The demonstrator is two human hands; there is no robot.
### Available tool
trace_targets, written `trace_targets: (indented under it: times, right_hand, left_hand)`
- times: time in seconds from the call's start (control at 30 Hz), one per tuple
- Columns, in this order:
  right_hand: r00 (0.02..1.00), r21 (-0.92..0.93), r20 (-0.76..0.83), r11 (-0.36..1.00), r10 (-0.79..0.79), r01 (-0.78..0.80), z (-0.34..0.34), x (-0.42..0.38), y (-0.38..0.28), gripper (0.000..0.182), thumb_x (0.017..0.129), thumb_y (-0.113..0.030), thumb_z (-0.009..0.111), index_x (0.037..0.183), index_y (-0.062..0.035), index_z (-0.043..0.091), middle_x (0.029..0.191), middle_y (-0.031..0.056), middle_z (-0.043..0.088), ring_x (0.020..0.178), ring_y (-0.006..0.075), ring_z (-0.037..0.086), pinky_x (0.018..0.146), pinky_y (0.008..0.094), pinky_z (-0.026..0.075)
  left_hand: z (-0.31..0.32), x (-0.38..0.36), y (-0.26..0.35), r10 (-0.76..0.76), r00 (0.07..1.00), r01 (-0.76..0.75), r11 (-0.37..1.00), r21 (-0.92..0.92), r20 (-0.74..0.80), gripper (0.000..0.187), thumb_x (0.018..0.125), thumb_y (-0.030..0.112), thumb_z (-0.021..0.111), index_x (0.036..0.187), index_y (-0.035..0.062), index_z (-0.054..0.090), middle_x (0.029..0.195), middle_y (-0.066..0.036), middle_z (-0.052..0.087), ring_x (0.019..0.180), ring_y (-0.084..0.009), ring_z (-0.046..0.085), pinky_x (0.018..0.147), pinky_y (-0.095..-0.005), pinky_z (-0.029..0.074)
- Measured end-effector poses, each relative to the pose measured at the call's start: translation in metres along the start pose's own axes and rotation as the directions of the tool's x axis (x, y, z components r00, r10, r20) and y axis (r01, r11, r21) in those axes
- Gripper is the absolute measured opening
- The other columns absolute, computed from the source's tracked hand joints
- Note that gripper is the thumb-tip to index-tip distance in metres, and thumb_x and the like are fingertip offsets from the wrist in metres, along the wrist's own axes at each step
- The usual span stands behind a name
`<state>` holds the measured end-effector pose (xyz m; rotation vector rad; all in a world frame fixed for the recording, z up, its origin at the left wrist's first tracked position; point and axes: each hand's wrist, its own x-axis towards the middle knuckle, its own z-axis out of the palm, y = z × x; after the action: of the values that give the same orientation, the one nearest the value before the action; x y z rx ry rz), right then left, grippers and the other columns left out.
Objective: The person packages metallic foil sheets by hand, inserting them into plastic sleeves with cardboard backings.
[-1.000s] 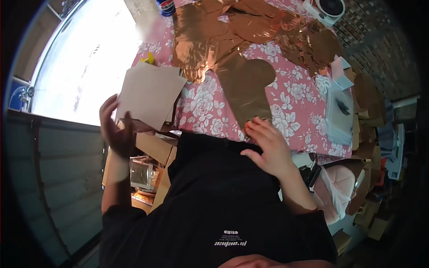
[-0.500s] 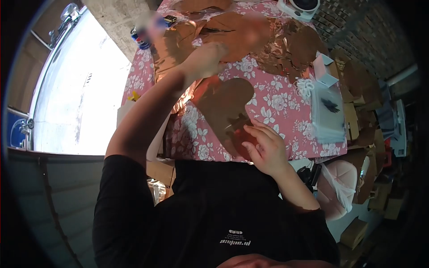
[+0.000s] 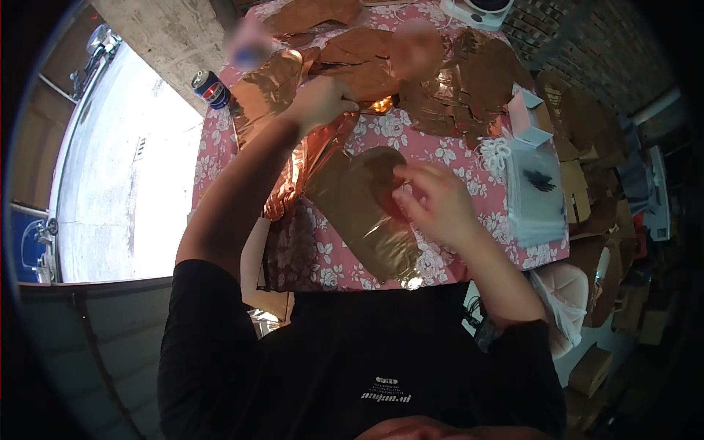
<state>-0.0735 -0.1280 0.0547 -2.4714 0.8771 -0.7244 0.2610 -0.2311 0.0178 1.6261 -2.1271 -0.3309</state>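
Observation:
A flat copper-coloured foil balloon (image 3: 359,213) with a rounded end lies on the flowered tablecloth in front of me. My right hand (image 3: 436,202) hovers over its right side, thumb and forefinger apart, the fingers slightly blurred. Farther up and to the left, my left hand (image 3: 323,103) is closed, with fingertips pinched at the edge of crumpled shiny foil (image 3: 334,136). This crumpled foil runs down from the hand toward the rounded piece. Beneath the left forearm, more copper foil (image 3: 268,92) spreads toward the far edge.
More copper foil pieces (image 3: 469,88) cover the far side of the pink tablecloth (image 3: 455,158). A blue can (image 3: 210,89) stands at the left edge. On the right are a white box (image 3: 529,121), white cord (image 3: 493,155) and a stack of clear plastic bags (image 3: 535,205).
My right hand has moved up from the balloon's near end to its right side. My left hand has shifted slightly left and down. The balloon's near end now lies flatter and uncovered.

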Motion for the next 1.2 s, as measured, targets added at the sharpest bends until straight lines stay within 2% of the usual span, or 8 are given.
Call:
trace_targets:
  times: [0.23, 0.43, 0.63, 0.7, 0.77, 1.0, 1.1, 1.2]
  right_hand:
    - [0.994, -0.051, -0.105, 0.998, 0.035, -0.041, 0.060, 0.104, 0.057, 0.039, 0.091, -0.021, 0.079, 0.124, -0.0026, 0.071, 0.127, 0.0186, 0.071, 0.121, 0.0389, 0.066, 0.105, 0.0462, 0.053]
    - [0.985, -0.298, 0.130, 0.952, 0.118, -0.074, 0.066, 0.127, 0.059, 0.041, 0.090, -0.023, 0.080, 0.123, -0.0014, 0.070, 0.126, 0.0187, 0.070, 0.127, 0.0385, 0.062, 0.107, 0.0468, 0.051]
    - [0.967, -0.305, -0.165, 0.943, -0.192, 0.135, 0.085, 0.130, 0.072, 0.042, 0.091, -0.032, 0.080, 0.119, -0.0026, 0.070, 0.129, 0.0156, 0.066, 0.128, 0.0354, 0.060, 0.109, 0.0462, 0.050]
    - [0.990, -0.301, 0.140, 0.952, -0.010, 0.053, 0.084, 0.131, 0.073, 0.044, 0.091, -0.033, 0.079, 0.123, -0.0043, 0.070, 0.137, 0.0147, 0.064, 0.129, 0.0351, 0.060, 0.109, 0.0459, 0.049]
    - [0.993, -0.299, 0.119, 0.953, -0.012, 0.047, 0.089, 0.128, 0.076, 0.044, 0.092, -0.033, 0.078, 0.124, -0.0047, 0.070, 0.139, 0.0139, 0.064, 0.130, 0.0351, 0.060, 0.110, 0.0462, 0.049]
    - [0.998, -0.291, 0.001, 0.955, -0.063, 0.061, 0.103, 0.120, 0.084, 0.047, 0.096, -0.035, 0.075, 0.132, -0.0063, 0.066, 0.148, 0.0121, 0.062, 0.139, 0.0333, 0.056, 0.118, 0.0489, 0.043]
    - [0.998, -0.286, 0.009, 0.956, -0.061, 0.061, 0.104, 0.119, 0.085, 0.049, 0.097, -0.035, 0.074, 0.136, -0.0072, 0.064, 0.151, 0.0118, 0.060, 0.142, 0.0326, 0.054, 0.119, 0.0493, 0.041]
    - [0.999, -0.265, 0.021, 0.963, -0.039, 0.043, 0.104, 0.120, 0.085, 0.050, 0.097, -0.036, 0.074, 0.137, -0.0078, 0.064, 0.152, 0.0116, 0.059, 0.142, 0.0325, 0.054, 0.120, 0.0487, 0.041]
  left_hand:
    - [0.000, 0.003, -0.001, -0.182, 0.983, 0.185, 0.977, -0.111, 0.035, 0.027, 0.090, 0.027, 0.086, 0.099, 0.0016, 0.080, 0.083, -0.014, 0.076, 0.074, -0.0229, 0.071, 0.072, -0.0395, 0.055]
    - [0.003, 0.000, -0.013, -0.189, 0.975, 0.154, 0.954, -0.257, -0.116, 0.032, 0.092, 0.027, 0.084, 0.105, -0.0013, 0.078, 0.087, -0.014, 0.075, 0.078, -0.0213, 0.070, 0.073, -0.0382, 0.054]
    - [0.005, 0.000, 0.000, -0.245, 0.952, 0.196, 0.948, -0.249, -0.184, 0.033, 0.094, 0.028, 0.082, 0.111, -0.0002, 0.074, 0.087, -0.015, 0.074, 0.080, -0.0230, 0.072, 0.074, -0.0387, 0.055]
    - [0.000, 0.005, 0.004, -0.242, 0.934, 0.193, 0.961, -0.198, -0.264, 0.033, 0.095, 0.028, 0.081, 0.113, 0.0013, 0.074, 0.089, -0.016, 0.075, 0.081, -0.0246, 0.073, 0.074, -0.0397, 0.056]
    - [-0.005, 0.012, 0.002, -0.236, 0.909, 0.195, 0.969, -0.151, -0.343, 0.033, 0.095, 0.028, 0.080, 0.115, 0.0027, 0.073, 0.090, -0.016, 0.076, 0.082, -0.0263, 0.074, 0.075, -0.0407, 0.056]
    - [-0.101, 0.059, 0.015, 0.028, 0.804, 0.016, 0.998, 0.068, -0.594, 0.034, 0.095, 0.028, 0.080, 0.118, 0.0045, 0.073, 0.098, -0.017, 0.076, 0.088, -0.0292, 0.076, 0.081, -0.0425, 0.059]
    - [-0.158, 0.053, 0.062, 0.130, 0.798, -0.319, 0.920, -0.229, -0.588, 0.041, 0.092, 0.034, 0.081, 0.117, 0.0022, 0.074, 0.104, -0.027, 0.077, 0.103, -0.0333, 0.078, 0.088, -0.0475, 0.059]
    - [-0.186, 0.099, 0.054, -0.071, 0.722, 0.048, 0.997, -0.053, -0.688, 0.028, 0.091, 0.023, 0.081, 0.108, 0.0007, 0.077, 0.096, -0.024, 0.077, 0.092, -0.0348, 0.077, 0.082, -0.0421, 0.058]
